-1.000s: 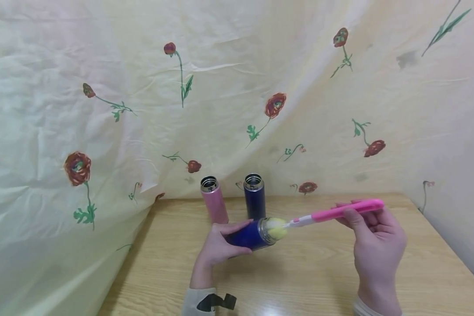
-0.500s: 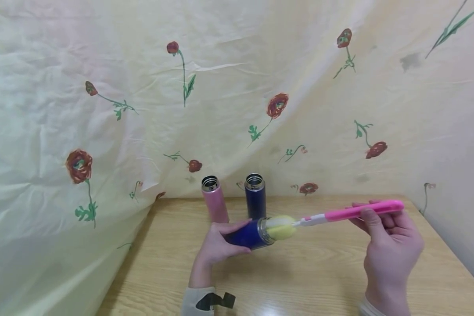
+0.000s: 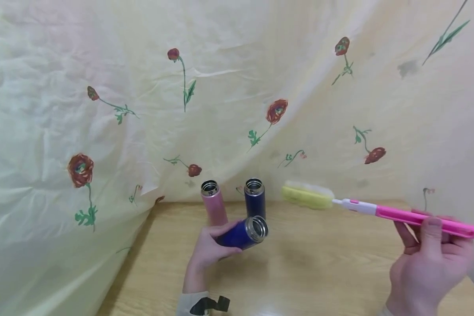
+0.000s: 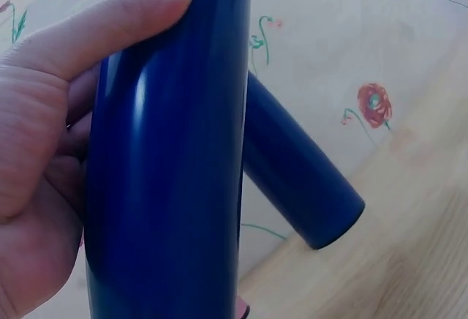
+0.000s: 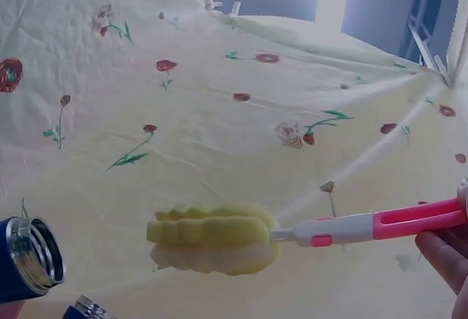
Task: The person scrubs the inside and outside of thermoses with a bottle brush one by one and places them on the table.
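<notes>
My left hand (image 3: 210,248) grips a blue thermos bottle (image 3: 237,236), tilted with its lidless steel mouth facing up and right. In the left wrist view the thumb lies across the smooth blue body (image 4: 172,158). My right hand (image 3: 430,259) holds a bottle brush by its pink handle (image 3: 414,218), thumb on top. The brush's yellow and white sponge head (image 3: 308,196) is out in the air, right of the bottle and pointing left. In the right wrist view the whole sponge (image 5: 212,238) shows, apart from the bottle mouth (image 5: 40,257).
Behind the held bottle stand a pink bottle (image 3: 214,206) and a dark navy bottle (image 3: 255,199), both upright without lids. All are over a light wooden table (image 3: 320,263). A cream cloth with red flowers (image 3: 221,87) hangs at the back and left.
The sponge head has come out of the blue bottle's mouth. My right hand has moved right and down with the brush; the left hand and bottle have shifted slightly left, mouth turned more toward view.
</notes>
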`<state>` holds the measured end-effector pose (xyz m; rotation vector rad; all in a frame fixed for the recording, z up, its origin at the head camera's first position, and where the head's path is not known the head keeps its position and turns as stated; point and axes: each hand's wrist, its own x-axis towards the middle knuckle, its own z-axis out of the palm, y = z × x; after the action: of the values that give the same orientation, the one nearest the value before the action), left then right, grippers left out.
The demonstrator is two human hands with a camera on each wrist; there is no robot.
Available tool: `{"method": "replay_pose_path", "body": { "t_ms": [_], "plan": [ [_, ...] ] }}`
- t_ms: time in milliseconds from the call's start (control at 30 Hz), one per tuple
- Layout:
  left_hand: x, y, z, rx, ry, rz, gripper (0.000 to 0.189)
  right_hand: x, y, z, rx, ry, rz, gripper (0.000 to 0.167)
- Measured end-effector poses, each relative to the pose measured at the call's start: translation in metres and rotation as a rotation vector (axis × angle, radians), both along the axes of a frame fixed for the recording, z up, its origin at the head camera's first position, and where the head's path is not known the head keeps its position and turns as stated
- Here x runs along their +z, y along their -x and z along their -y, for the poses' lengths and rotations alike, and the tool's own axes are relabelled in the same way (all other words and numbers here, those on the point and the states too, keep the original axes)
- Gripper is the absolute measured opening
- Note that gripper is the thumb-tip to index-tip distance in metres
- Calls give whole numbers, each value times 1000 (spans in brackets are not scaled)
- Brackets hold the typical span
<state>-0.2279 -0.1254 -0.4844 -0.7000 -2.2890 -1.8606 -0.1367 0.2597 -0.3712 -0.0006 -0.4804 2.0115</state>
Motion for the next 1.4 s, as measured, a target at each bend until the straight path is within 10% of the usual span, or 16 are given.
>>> {"method": "replay_pose_path", "body": {
  "t_ms": [567, 800, 1400],
  "plan": [
    [-1, 0, -10, -26, 111, 35, 71, -3, -2, 33, 228, -409, -14, 25],
    [-1, 0, -12, -31, 117, 48, 73, -4, -2, 36, 194, -514, 139, 29],
    [0, 1, -13, -78, 93, -6, 73, -5, 3, 33, 168, -517, 280, 26]
  ]
}}
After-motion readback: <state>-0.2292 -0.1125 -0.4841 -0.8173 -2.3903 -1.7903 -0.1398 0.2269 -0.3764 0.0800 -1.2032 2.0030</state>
